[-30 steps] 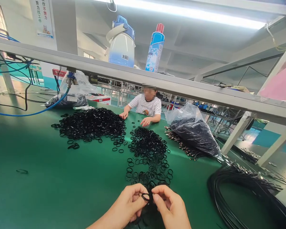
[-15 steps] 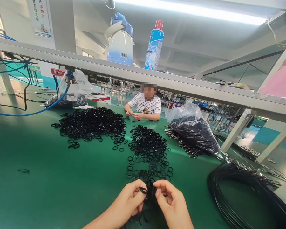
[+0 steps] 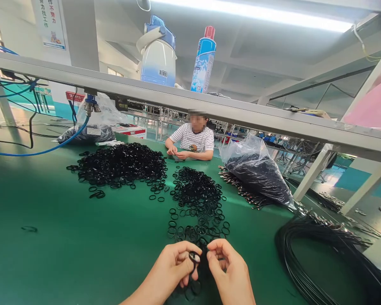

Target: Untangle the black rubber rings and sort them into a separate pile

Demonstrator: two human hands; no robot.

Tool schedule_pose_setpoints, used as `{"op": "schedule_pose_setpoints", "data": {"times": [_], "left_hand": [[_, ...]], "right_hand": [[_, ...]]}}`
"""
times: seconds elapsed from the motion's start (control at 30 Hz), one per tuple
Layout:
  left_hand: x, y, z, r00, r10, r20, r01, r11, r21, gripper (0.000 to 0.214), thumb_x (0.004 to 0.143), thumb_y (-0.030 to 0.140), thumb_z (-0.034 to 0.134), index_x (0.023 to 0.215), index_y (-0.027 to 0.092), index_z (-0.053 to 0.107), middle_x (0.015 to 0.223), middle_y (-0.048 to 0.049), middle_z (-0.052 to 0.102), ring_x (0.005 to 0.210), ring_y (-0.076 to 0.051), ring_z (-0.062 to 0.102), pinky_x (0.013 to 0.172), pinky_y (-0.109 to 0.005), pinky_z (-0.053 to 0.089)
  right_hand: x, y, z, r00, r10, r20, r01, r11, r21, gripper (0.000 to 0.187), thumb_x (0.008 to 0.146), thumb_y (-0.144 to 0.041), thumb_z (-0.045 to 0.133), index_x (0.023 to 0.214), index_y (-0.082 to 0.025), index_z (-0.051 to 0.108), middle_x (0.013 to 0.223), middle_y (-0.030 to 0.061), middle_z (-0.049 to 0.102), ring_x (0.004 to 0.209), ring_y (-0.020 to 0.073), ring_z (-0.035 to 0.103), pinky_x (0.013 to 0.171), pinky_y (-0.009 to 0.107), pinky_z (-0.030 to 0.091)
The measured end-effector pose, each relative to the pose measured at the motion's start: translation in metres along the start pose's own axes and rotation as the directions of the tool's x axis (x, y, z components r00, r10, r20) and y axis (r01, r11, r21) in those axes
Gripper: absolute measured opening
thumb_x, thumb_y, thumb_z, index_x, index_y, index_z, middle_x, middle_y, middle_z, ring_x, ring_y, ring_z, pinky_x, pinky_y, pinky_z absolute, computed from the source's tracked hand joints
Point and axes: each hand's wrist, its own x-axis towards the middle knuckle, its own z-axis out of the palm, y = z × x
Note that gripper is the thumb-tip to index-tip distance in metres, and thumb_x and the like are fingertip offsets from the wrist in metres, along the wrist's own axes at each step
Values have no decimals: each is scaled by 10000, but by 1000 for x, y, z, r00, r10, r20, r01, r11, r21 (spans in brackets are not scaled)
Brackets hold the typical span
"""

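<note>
My left hand (image 3: 177, 264) is closed around a black ring (image 3: 194, 257), which sits upright between the thumb and the curled fingers. Just to its right, my right hand (image 3: 227, 267) has its thumb and index finger nearly together in a pinch; whatever is between those tips is too small to make out. Both hands hover low over a trail of loose black rings (image 3: 206, 218) on the green table (image 3: 92, 250). This trail leads back to a small heap of rings (image 3: 195, 184), with a larger heap (image 3: 123, 163) to the left.
Black cable coils (image 3: 285, 250) lie at the right. Behind them, a plastic bag (image 3: 257, 169) of black parts rests on cable ends. A shelf beam (image 3: 184, 99) crosses above, carrying a jug (image 3: 158, 55) and a spray can (image 3: 203, 61). Another person (image 3: 193, 140) sits across the table.
The ring in my left hand has turned to show its opening more. My right hand has shifted slightly, its fingertips a little further from the left hand. The view has drifted slightly.
</note>
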Motion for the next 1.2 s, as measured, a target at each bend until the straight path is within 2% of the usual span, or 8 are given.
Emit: {"op": "schedule_pose_setpoints", "data": {"times": [0.17, 0.33, 0.57, 0.7, 0.8, 1.0, 1.2], "left_hand": [[-6, 4, 5, 1000, -24, -12, 25, 995, 99, 157, 738, 286, 538, 762, 133, 563, 567, 11, 587, 440, -70, 424, 446, -188, 344], [-5, 10, 2, 1000, -15, -20, 16, 997, 77, 153, 747, 280, 480, 773, 144, 543, 555, 30, 553, 435, -66, 384, 447, -189, 310], [-3, 7, 0, 999, 25, -43, -22, 998, 65, 168, 771, 315, 486, 767, 151, 525, 562, 46, 511, 462, -70, 370, 466, -195, 291], [-3, 6, 0, 999, 31, -17, -30, 998, 48, 172, 775, 320, 490, 764, 152, 526, 569, 47, 504, 467, -71, 371, 463, -195, 279], [-3, 8, 0, 1000, 28, -9, -28, 999, 35, 173, 771, 320, 488, 770, 152, 527, 571, 43, 512, 474, -73, 370, 472, -197, 292], [1, 3, 0, 998, 23, -65, -17, 996, 90, 144, 688, 240, 499, 764, 141, 571, 560, 30, 544, 455, -77, 393, 450, -196, 322], [-2, 5, 3, 992, 30, -121, -8, 984, 176, 147, 661, 174, 463, 739, 150, 585, 569, 30, 558, 453, -86, 432, 454, -196, 349]], "right_hand": [[-4, -2, 5, 999, -35, 1, 35, 999, -36, 149, 787, -318, 485, 793, -191, 563, 720, 18, 611, 595, 142, 535, 542, 222, 419], [-5, -3, 5, 995, -85, -59, 81, 994, -72, 163, 798, -324, 459, 768, -201, 561, 712, 7, 602, 582, 132, 526, 539, 216, 410], [-5, -9, 5, 983, -175, 55, 183, 950, -253, 111, 738, -236, 520, 677, -218, 611, 696, -6, 585, 620, 137, 562, 503, 217, 366], [-5, -9, 7, 979, -180, 93, 198, 949, -247, 132, 734, -222, 523, 686, -219, 646, 696, -1, 595, 614, 134, 565, 497, 218, 348], [-4, -6, 7, 983, -166, 81, 179, 964, -197, 149, 735, -232, 520, 659, -204, 645, 682, 4, 603, 586, 127, 548, 490, 213, 344], [-2, 9, 15, 999, -9, 54, 10, 1000, -13, 190, 703, -295, 524, 612, -170, 634, 629, 31, 621, 548, 141, 516, 475, 219, 333], [-5, 4, 20, 999, -42, -25, 39, 994, -103, 156, 665, -239, 494, 569, -166, 594, 575, 2, 560, 498, 111, 478, 446, 197, 304]]}}
